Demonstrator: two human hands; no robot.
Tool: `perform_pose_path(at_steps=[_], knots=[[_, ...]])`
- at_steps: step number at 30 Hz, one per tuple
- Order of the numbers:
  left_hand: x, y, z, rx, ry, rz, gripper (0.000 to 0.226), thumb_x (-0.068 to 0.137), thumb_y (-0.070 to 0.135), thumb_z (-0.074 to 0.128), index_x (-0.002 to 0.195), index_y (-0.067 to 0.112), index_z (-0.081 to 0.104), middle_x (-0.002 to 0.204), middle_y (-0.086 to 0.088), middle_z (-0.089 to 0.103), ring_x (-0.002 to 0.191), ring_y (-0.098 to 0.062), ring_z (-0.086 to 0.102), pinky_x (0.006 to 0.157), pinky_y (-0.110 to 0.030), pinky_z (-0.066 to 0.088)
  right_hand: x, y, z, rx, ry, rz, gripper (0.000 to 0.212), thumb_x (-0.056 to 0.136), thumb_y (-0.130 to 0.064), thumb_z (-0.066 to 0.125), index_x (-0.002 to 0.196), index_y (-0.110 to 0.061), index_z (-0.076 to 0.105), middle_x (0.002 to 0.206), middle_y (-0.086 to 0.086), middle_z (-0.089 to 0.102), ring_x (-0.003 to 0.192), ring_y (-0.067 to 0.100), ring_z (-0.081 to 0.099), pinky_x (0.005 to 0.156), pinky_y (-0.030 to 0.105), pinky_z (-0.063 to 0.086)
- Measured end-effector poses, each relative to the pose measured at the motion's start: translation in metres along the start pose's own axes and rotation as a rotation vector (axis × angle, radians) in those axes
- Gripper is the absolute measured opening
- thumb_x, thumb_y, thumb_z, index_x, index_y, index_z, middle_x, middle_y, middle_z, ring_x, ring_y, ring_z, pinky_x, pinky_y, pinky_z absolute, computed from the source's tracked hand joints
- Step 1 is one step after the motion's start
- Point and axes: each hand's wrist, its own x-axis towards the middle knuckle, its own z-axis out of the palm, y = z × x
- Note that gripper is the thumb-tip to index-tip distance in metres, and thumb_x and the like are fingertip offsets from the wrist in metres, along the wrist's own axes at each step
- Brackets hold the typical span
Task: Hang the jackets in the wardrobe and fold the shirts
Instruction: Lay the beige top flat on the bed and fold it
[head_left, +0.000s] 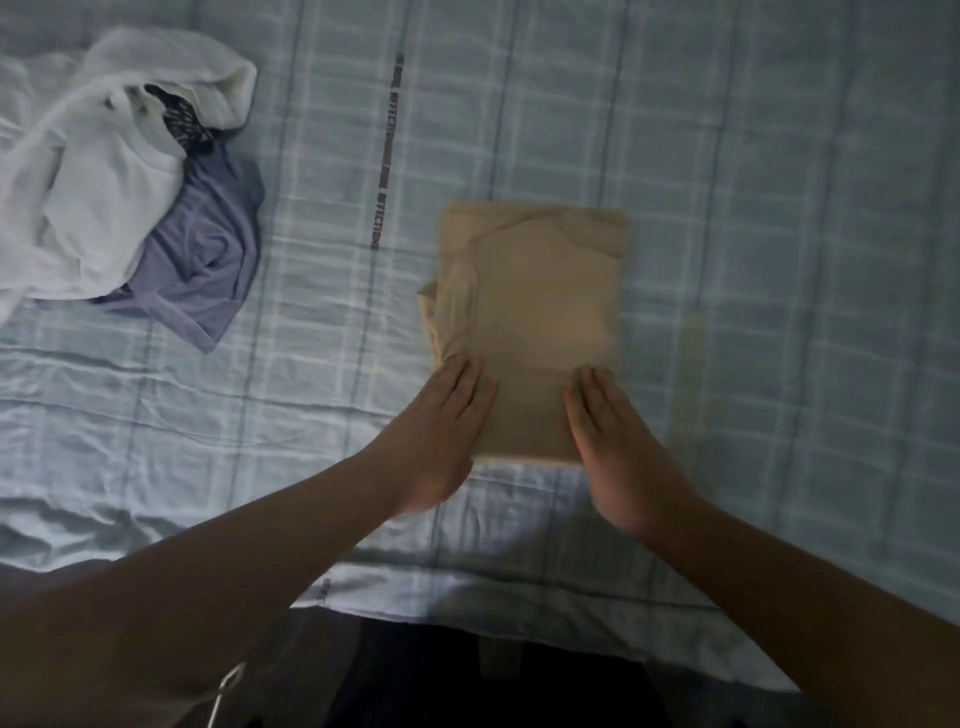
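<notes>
Nearest the lens, two bare forearms reach forward from the bottom corners over the bed's near edge and converge toward the middle.

Head view: the left hand lies flat, fingers straight and pressed together, at the near left edge of the folded tan shirt. The right hand is blurred, but its fingers also look straight and close together, resting on the shirt's near right corner. Neither hand pinches cloth; both touch with flat fingers.

The tan shirt sits mid-bed on the pale checked sheet as a tidy rectangle. Its long axis runs away from the person, so all the cloth lies ahead of the fingertips, and both hands are equally near its close end. Any next fold or smoothing stroke would likely go forward along that axis.

Well apart, at the far left, a white garment lies crumpled over a purple shirt, both unfolded.
</notes>
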Motion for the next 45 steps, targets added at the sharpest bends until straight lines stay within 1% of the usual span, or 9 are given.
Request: perform_pose_path(at_steps=[6,9,11,15,18,22,29,40,45], knots=[[-0.018,0.006,-0.011,-0.358,-0.157,0.016,0.073,0.095,0.014,0.046,0.157,0.004,0.009,0.164,-0.019,0.005,0.152,-0.027,-0.006,0.111,-0.015,-0.024,-0.024,-0.013,-0.010,0.256,-0.168,0.084,0.069,0.077,-0.001,0.056,0.145,-0.001,0.044,0.150,0.024,0.041,0.142,0.038,0.036,0.119,0.034,0.016],[-0.001,-0.015,-0.041,-0.849,-0.304,-0.186,0.053,0.100,0.014,0.046,0.150,0.029,0.039,0.155,0.005,0.036,0.146,-0.012,0.025,0.117,-0.017,0.012,-0.006,0.001,-0.047,0.455,-0.095,0.270,0.048,0.076,-0.025,0.047,0.119,-0.017,0.066,0.115,0.013,0.069,0.106,0.032,0.064,0.092,0.032,0.050],[0.010,-0.035,-0.064,-1.040,-0.276,-0.290,0.032,0.095,0.025,0.051,0.119,0.040,0.064,0.112,0.015,0.064,0.106,-0.005,0.056,0.089,-0.018,0.041,0.008,0.015,-0.072,0.474,0.038,0.346,0.043,0.072,-0.033,0.040,0.099,-0.016,0.069,0.089,0.010,0.072,0.086,0.031,0.066,0.069,0.031,0.047],[0.033,-0.071,-0.098,-1.299,-0.098,-0.313,0.046,0.086,0.047,0.059,0.115,0.012,0.067,0.100,-0.006,0.070,0.094,-0.024,0.065,0.088,-0.036,0.049,0.043,0.041,-0.100,0.688,0.230,0.457,0.029,0.078,-0.039,0.044,0.082,-0.015,0.060,0.074,0.002,0.063,0.073,0.023,0.059,0.062,0.028,0.035],[0.050,-0.080,-0.102,-1.497,0.077,-0.386,0.066,0.084,0.069,0.054,0.129,0.020,0.060,0.115,-0.008,0.069,0.100,-0.021,0.064,0.089,-0.040,0.049,0.071,0.050,-0.098,0.813,0.425,0.565,0.029,0.090,-0.042,0.045,0.082,-0.015,0.055,0.071,-0.004,0.056,0.065,0.004,0.053,0.057,0.022,0.037],[0.077,-0.064,-0.087,-1.219,0.290,-0.611,0.059,0.084,0.071,0.057,0.119,0.023,0.052,0.100,0.012,0.065,0.089,-0.005,0.064,0.072,-0.029,0.052,0.104,0.054,-0.080,0.833,0.566,0.652,0.025,0.100,-0.040,0.044,0.086,-0.020,0.046,0.067,-0.008,0.052,0.061,0.002,0.052,0.054,0.024,0.035],[0.100,-0.028,-0.042,-0.741,0.492,-0.916,0.034,0.096,0.059,0.040,0.093,0.025,0.035,0.070,0.012,0.044,0.066,-0.022,0.046,0.065,-0.036,0.036,0.132,0.061,-0.042,0.585,0.442,0.693,0.030,0.101,-0.045,0.041,0.093,-0.016,0.043,0.076,0.001,0.051,0.082,0.037,0.061,0.064,0.035,0.035],[0.119,-0.038,-0.031,-0.698,0.461,-0.989,0.022,0.098,0.056,0.033,0.091,0.036,0.030,0.072,0.007,0.056,0.058,-0.019,0.051,0.055,-0.031,0.031,0.147,0.068,-0.029,0.522,0.352,0.773,0.038,0.102,-0.051,0.033,0.092,-0.015,0.041,0.074,0.000,0.048,0.082,0.039,0.062,0.066,0.037,0.039],[0.116,-0.032,-0.040,-0.709,0.550,-1.034,0.040,0.094,0.054,0.047,0.116,0.021,0.042,0.113,-0.002,0.058,0.088,-0.029,0.058,0.069,-0.038,0.037,0.141,0.061,-0.048,0.550,0.328,0.820,0.038,0.100,-0.053,0.034,0.097,-0.015,0.038,0.085,0.010,0.057,0.091,0.040,0.063,0.069,0.039,0.037]])
